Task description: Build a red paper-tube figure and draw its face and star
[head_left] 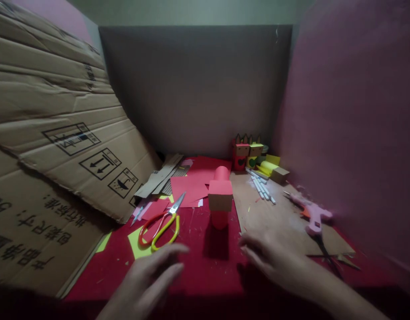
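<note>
A red paper figure with a boxy head of red and brown card (220, 195) stands upright at the middle of the red table (198, 271). My left hand (151, 275) hovers at the lower left, its thumb and fingers apart and nothing between them. To the right of the figure, my right hand (265, 253) is slightly blurred, holding nothing, with its fingers apart. Neither hand touches the figure. Scissors with red and yellow handles (165, 226) lie just beyond my left hand.
Large cardboard sheets (68, 146) lean at the left. Red paper (189, 189) and cardboard strips (161, 178) lie behind. At the right, a brown board (278, 222) bears glue sticks (262, 186) and a pink glue gun (313, 215). Two finished-looking figures (247, 155) stand at the back.
</note>
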Motion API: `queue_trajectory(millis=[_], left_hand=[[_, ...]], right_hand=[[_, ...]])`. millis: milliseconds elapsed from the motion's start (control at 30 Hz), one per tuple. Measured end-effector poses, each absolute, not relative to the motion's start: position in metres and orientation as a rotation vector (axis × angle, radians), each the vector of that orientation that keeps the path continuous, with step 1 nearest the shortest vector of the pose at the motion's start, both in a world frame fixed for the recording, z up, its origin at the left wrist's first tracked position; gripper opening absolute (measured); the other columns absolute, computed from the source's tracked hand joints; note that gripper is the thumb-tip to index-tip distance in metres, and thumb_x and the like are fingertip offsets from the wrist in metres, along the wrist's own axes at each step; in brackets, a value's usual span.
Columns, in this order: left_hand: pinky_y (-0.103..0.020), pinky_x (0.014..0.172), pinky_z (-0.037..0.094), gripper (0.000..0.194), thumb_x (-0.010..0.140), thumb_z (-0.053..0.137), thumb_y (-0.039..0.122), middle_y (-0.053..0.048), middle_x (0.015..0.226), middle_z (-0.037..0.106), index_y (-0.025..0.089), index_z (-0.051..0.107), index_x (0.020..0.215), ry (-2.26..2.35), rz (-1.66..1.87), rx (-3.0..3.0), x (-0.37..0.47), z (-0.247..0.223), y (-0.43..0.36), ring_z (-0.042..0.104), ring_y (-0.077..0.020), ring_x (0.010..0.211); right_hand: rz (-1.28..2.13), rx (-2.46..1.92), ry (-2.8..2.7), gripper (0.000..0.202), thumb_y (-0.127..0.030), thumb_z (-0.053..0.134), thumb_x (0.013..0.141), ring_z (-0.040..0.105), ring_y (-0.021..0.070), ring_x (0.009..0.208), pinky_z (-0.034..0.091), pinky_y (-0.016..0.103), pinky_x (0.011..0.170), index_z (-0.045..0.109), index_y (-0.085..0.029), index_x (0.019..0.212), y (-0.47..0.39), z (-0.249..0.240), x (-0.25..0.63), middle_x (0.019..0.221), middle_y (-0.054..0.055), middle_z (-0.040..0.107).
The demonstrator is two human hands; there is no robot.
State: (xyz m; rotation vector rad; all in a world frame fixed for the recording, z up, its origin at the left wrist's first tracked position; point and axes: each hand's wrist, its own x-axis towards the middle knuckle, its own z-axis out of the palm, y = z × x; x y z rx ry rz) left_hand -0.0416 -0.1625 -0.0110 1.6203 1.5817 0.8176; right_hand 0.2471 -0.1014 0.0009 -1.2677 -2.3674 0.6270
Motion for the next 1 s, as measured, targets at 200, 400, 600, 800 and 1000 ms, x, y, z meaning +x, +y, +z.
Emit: queue_trajectory(millis=[200,400,600,800,1000], left_hand=[[-0.034,0.076,0.054,0.056,0.081,0.067,0.029,-0.008,0.107,0.071,0.019,0.053,0.134,1.306,0.800,1.788,0.000,-0.003,-0.065,0.068,-0.0228,0.085],[-0.033,0.090,0.052,0.042,0.076,0.076,0.030,-0.008,0.117,0.072,0.018,0.064,0.114,1.069,0.768,1.839,0.021,-0.008,-0.032,0.067,-0.0270,0.107],[-0.035,0.087,0.051,0.036,0.076,0.076,0.028,-0.006,0.111,0.073,0.019,0.066,0.110,1.118,0.763,1.920,0.026,-0.013,-0.020,0.067,-0.0280,0.102],[-0.042,0.085,0.050,0.037,0.073,0.075,0.028,-0.008,0.111,0.072,0.020,0.066,0.107,1.181,0.700,2.018,0.027,-0.013,-0.015,0.065,-0.0324,0.102],[-0.049,0.090,0.048,0.059,0.067,0.076,0.030,-0.012,0.120,0.066,0.020,0.059,0.122,1.313,0.691,2.012,0.026,-0.020,-0.016,0.060,-0.0369,0.109]], right_hand=[[0.755,-1.212,-2.175,0.047,-0.015,0.065,0.081,0.068,0.0220,0.099,0.051,0.033,0.087,0.059,-0.019,0.127,-0.046,-0.006,0.232,0.114,0.010,0.073],[0.857,-1.045,-2.182,0.037,-0.011,0.066,0.078,0.068,0.0231,0.102,0.053,0.033,0.091,0.066,-0.017,0.115,-0.017,-0.014,0.216,0.113,0.008,0.074],[0.850,-1.066,-2.188,0.042,-0.005,0.063,0.078,0.070,0.0233,0.103,0.054,0.032,0.090,0.067,-0.016,0.118,-0.011,-0.015,0.220,0.114,0.008,0.075],[0.598,-1.321,-2.197,0.045,-0.001,0.060,0.075,0.070,0.0243,0.098,0.052,0.032,0.085,0.071,-0.020,0.115,-0.023,-0.012,0.228,0.110,0.009,0.076],[0.246,-1.686,-2.070,0.030,-0.004,0.053,0.085,0.069,0.0249,0.090,0.050,0.036,0.080,0.075,-0.018,0.101,0.007,0.020,0.286,0.098,0.012,0.076]])
